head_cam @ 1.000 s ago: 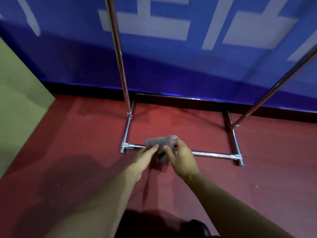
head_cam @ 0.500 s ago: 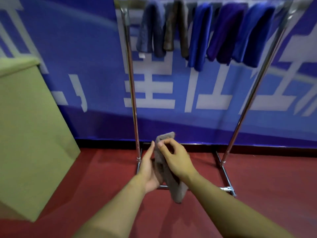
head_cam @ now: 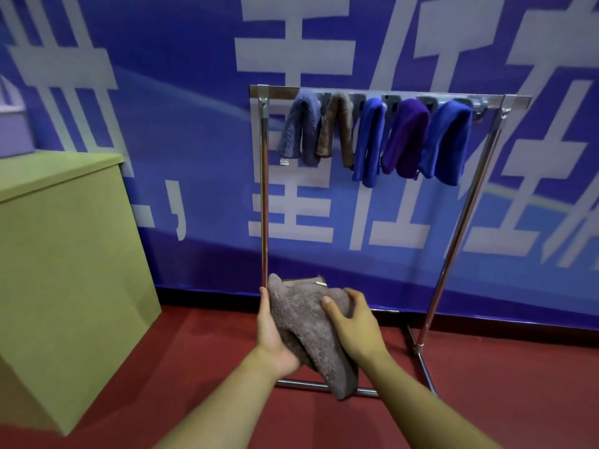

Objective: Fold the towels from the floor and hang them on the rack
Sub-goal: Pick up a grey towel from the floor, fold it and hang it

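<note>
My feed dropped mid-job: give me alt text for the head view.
Both hands, left hand and right hand, hold a grey-brown towel in front of a metal rack. Five folded towels already hang on its top bar, against a blue banner; a green box stands at left on the red floor.

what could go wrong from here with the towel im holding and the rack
The fluffy grey-brown towel is bunched between the left hand and right hand, its lower end dangling loose, so the fold may come undone. Five towels crowd the chrome rack's top bar; only the left end looks free.
</note>
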Tool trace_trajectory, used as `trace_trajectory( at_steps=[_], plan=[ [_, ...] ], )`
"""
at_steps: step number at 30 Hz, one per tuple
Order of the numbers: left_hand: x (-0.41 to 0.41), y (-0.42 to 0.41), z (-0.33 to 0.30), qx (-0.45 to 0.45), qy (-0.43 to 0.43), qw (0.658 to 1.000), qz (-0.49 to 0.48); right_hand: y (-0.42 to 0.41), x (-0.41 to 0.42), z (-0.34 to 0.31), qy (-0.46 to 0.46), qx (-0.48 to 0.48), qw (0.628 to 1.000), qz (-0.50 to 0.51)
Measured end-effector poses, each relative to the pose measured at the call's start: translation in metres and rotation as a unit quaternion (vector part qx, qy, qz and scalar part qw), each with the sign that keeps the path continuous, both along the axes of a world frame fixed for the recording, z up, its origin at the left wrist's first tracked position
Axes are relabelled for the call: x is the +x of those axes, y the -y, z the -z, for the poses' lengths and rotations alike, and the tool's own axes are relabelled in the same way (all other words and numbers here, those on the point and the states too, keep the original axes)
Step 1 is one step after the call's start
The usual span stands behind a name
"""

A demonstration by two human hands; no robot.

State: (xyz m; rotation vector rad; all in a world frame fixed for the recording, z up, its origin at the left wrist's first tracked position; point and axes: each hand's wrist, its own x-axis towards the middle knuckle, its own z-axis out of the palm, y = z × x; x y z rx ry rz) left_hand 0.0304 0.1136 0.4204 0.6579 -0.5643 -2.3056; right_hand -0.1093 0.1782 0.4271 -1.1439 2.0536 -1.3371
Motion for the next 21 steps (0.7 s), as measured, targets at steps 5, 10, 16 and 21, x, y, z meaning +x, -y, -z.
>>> trace_trajectory(
  at_steps=[5, 10, 16, 21],
  plan=[
    [-0.002, 0.009, 0.016, -0.025, 0.021, 0.999, 0.026, 0.006, -0.007, 0.026, 0.021, -0.018, 0.999, -0.026],
    [-0.012, 0.023, 0.024, -0.034, 0.042, 0.997, 0.054, 0.017, -0.016, 0.044, 0.079, -0.054, 0.994, -0.048],
    [-0.017, 0.038, 0.026, -0.031, 0.117, 0.992, 0.038, 0.027, -0.026, 0.051, 0.157, -0.082, 0.983, -0.048],
    [-0.002, 0.052, 0.029, -0.017, 0.183, 0.983, -0.006, 0.030, -0.041, 0.058, 0.203, -0.066, 0.977, 0.006]
  ],
)
